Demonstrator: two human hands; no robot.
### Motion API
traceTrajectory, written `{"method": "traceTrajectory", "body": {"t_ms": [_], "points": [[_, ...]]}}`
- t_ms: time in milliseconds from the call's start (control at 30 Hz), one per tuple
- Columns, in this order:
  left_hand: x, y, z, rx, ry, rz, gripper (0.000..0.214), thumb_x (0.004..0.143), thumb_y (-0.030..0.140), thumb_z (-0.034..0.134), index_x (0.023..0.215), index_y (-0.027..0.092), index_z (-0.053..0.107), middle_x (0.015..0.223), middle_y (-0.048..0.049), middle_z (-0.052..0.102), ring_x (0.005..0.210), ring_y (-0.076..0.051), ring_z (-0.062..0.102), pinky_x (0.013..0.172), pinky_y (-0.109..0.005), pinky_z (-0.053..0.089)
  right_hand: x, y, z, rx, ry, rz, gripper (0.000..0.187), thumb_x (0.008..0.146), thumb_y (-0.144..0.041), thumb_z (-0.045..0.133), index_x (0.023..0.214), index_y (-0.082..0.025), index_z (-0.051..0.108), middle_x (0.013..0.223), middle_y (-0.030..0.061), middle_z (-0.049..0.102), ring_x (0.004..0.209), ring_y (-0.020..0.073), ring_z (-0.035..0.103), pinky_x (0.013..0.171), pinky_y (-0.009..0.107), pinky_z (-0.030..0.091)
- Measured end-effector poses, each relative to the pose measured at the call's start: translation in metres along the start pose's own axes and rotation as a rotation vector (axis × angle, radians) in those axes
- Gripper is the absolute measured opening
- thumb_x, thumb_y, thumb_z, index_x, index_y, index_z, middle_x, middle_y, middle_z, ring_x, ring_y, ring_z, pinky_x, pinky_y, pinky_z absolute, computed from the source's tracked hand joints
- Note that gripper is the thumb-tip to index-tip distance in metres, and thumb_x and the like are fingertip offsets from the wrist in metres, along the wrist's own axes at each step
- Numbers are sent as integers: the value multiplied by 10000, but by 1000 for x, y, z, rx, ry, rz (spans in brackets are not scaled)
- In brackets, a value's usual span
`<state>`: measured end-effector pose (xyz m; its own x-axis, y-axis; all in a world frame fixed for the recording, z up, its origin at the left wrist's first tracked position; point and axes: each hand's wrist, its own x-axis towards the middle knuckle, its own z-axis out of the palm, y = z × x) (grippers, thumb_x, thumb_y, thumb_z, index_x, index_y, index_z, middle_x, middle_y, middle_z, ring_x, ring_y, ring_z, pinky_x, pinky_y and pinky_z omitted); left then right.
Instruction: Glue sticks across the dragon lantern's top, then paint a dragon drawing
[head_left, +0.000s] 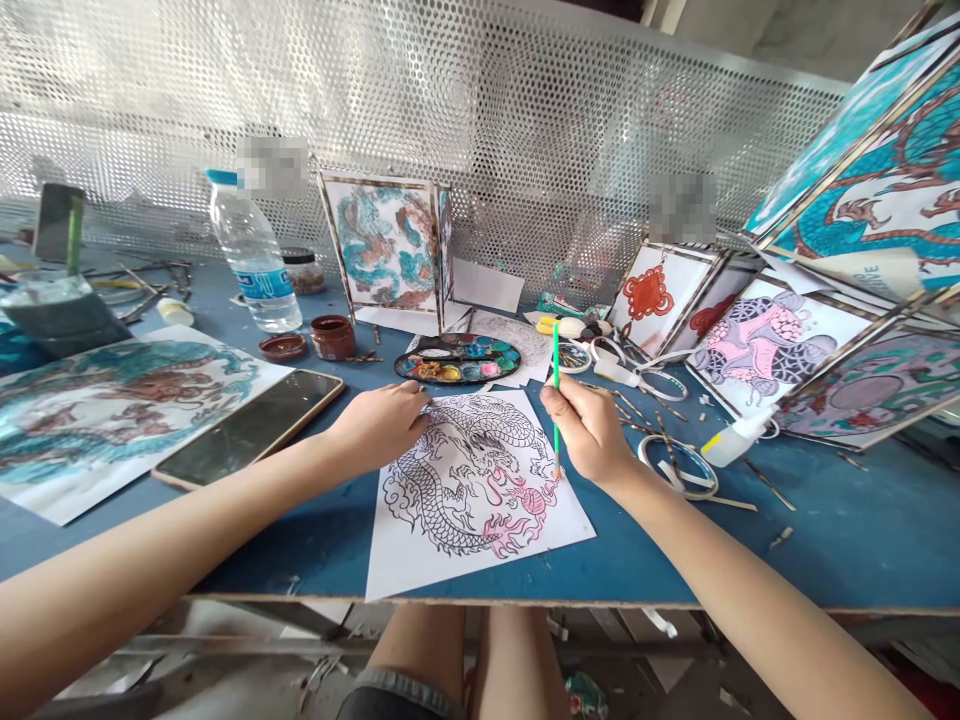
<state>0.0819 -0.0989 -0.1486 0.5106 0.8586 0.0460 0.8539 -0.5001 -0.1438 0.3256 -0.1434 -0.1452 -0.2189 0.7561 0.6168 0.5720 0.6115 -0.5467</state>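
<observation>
My right hand [589, 425] is closed around a thin green paintbrush [556, 365], held nearly upright. Its tip meets the right side of a white sheet [397, 570] printed with a black-outlined dragon. Pink colour covers part of the dragon's lower right, around the head and flames. My left hand [386, 420] lies over the sheet's upper left edge, fingers loosely bent and holding nothing. Just beyond it sits an oval paint palette [457, 360] with several colours in its wells.
Left are a phone [251, 428], a painted dragon sheet [142, 400], a water bottle [255, 255] and an open brown paint jar [332, 338]. Painted paper lanterns [390, 245] stand behind. At right are a glue bottle [739, 437] and tape rings [679, 467]. A perforated metal panel [525, 130] closes the back.
</observation>
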Motion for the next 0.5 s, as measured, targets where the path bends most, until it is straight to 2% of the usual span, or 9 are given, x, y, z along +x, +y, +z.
{"method": "traceTrajectory", "body": {"t_ms": [133,333,500], "points": [[0,0,0,4,-4,-9,379,890,312,308,1110,172,583,1021,-103,625,881,-252,615,692,-338,479,-1,1,3,40,-44,1,304,917,-350,378,650,-207,394,508,-48,352,456,99,354,475,268,264],[0,-2,2,-2,0,-12,394,884,318,316,1135,167,579,1037,-102,620,872,-261,617,668,-349,483,-2,1,1,47,38,-17,307,923,-346,361,653,-206,396,526,-40,377,473,100,370,486,263,278],[1,-2,2,-4,7,-14,391,880,305,319,1138,168,580,1049,-103,619,879,-262,616,675,-349,480,-2,1,0,31,24,-2,306,916,-347,380,646,-204,395,517,-46,361,472,97,360,490,265,266]]}}
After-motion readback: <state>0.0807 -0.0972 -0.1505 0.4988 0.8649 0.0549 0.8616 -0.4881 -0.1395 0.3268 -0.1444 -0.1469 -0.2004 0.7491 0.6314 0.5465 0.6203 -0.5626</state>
